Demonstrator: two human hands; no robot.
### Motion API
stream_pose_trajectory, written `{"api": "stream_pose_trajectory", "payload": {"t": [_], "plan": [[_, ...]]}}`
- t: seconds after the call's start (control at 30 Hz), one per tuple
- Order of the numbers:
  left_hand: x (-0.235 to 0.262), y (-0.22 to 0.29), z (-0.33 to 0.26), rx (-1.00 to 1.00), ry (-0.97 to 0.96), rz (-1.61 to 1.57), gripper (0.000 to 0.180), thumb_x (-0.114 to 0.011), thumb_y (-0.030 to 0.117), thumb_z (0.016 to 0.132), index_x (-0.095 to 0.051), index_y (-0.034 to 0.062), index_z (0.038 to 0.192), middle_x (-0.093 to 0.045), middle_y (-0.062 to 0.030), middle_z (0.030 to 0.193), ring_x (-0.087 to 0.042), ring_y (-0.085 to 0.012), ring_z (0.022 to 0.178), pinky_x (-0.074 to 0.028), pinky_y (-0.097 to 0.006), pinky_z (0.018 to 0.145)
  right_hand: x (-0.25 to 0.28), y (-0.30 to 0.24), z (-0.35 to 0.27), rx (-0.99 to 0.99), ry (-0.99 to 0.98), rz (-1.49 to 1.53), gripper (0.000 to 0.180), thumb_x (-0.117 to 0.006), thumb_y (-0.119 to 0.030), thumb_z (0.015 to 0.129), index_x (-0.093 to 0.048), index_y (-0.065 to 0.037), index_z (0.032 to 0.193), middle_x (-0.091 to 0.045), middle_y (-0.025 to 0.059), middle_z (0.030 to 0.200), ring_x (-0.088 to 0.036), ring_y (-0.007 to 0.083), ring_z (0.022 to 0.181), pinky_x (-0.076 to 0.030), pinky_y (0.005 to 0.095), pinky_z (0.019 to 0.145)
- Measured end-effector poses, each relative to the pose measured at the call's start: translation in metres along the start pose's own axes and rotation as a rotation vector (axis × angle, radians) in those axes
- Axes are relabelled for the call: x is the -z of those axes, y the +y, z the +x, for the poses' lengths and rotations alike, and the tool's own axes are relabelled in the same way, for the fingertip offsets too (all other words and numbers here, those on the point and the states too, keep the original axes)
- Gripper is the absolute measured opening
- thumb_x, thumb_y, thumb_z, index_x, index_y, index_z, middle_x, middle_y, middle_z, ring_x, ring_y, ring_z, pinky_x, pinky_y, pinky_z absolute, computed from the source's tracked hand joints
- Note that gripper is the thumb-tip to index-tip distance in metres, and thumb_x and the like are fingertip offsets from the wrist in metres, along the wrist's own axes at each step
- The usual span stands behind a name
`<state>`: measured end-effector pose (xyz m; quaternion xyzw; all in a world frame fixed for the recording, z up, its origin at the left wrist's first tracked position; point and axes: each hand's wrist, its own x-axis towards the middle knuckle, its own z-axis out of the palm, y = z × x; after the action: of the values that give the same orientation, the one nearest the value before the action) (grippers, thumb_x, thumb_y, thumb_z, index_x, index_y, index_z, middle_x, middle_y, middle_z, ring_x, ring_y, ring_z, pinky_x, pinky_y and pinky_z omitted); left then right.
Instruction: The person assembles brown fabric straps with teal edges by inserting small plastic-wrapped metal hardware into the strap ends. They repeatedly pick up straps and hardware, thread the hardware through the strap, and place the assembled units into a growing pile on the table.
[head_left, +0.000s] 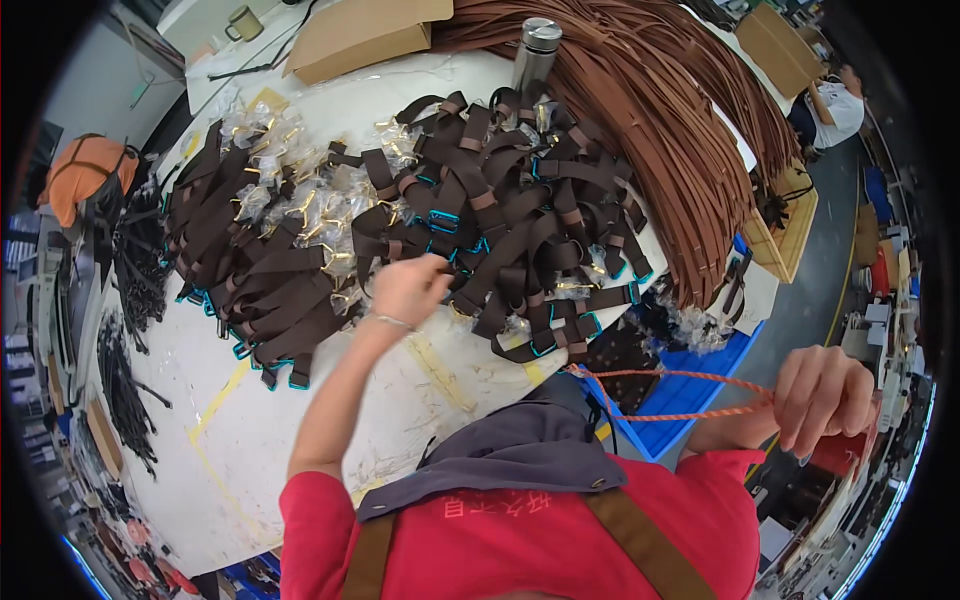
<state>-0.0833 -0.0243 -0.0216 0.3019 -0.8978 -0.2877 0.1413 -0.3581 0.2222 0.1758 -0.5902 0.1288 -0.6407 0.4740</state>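
Observation:
Dark brown webbing straps (500, 235) with blue-edged buckles lie in a tangled pile on the white table. My left hand (405, 292) is over the pile's near edge, its fingers curled; what they hold, if anything, is hidden. Off to the right, my right hand (822, 398) is closed on an orange cord (690, 377), which stretches as a long loop back to the table's edge. Beside the tangle, more dark straps (265, 300) are laid in a row, with metal fittings in clear plastic wrap (325, 215) among them.
Long brown strips (640, 120) cover the table's far right, next to a steel flask (537, 55). A cardboard box (365, 35) stands at the back. Below the right edge is a blue crate (670, 400). Another person (838, 110) is at the far right.

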Motion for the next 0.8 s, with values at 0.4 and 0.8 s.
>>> {"api": "stream_pose_trajectory", "payload": {"t": [0.4,0.8], "plan": [[-0.097,0.063,0.049,-0.147,0.111,0.298,0.037,-0.071,0.03,0.062,-0.052,0.0053,0.082,-0.051,-0.0097,0.082,-0.048,-0.0259,0.08,-0.037,-0.036,0.065,0.003,0.084,-0.088,-0.852,0.714,-0.405,0.065,-0.039,-0.053,0.086,-0.041,0.005,0.115,-0.04,-0.0018,0.054,-0.03,0.0026,0.041,-0.022,0.0163,0.039],[-0.112,0.059,0.105,0.136,0.02,-0.017,0.022,-0.054,0.005,0.071,-0.053,0.0031,0.093,-0.059,-0.0146,0.079,-0.059,-0.0324,0.076,-0.048,-0.038,0.068,0.086,0.12,-0.098,-0.938,0.474,-0.201,0.044,-0.029,-0.038,0.093,-0.049,0.001,0.1,-0.048,0.0018,0.066,-0.035,0.0038,0.042,-0.028,0.0171,0.04]]}}
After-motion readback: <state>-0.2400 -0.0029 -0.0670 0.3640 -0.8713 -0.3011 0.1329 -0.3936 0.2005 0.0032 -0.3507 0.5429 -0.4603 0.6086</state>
